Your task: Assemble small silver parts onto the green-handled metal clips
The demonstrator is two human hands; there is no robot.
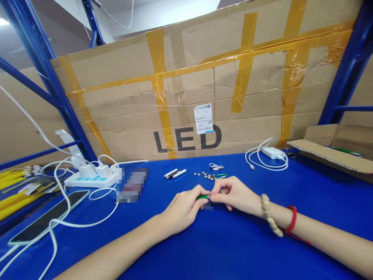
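My left hand [186, 206] is closed around a small green tube [202, 197], thumb and fingertips on its sides. At the tube's right end, my right hand [230, 194] pinches a small silvery tip, and the two hands almost touch. The fingers hide most of this end. Just beyond the hands, several small round button cells [208, 176] lie scattered on the blue tabletop [221, 245]. Beside them are a green carabiner clip [221, 175] and some silver clips [215, 167]. A few short silver and black tubes [175, 173] lie together further left.
A white power strip [93, 179] with plugs and trailing cables stands at the left, near a phone [51, 216]. A white adapter with cable [272, 153] lies at the back right, by an open cardboard box [335, 153]. A large carton [186, 97] walls off the back.
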